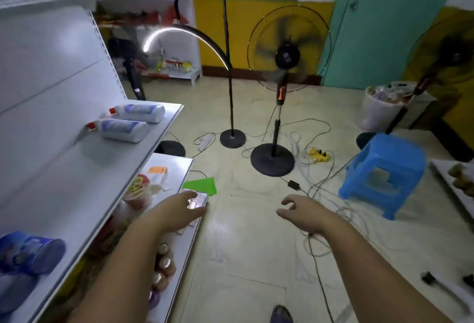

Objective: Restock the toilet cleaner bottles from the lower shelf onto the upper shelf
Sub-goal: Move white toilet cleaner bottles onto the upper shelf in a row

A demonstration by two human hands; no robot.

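Two white toilet cleaner bottles with red caps lie on their sides on the upper shelf; one bottle is farther back, the other is nearer. My left hand reaches out over the front edge of the lower shelf, fingers extended, holding nothing. My right hand hovers over the floor to the right, fingers loosely curled and empty. Both hands are well below and in front of the bottles.
The lower shelf holds snack packets and a red cup. A blue can lies on the upper shelf near me. On the floor stand a fan, a lamp stand, a blue stool, cables and a green sheet.
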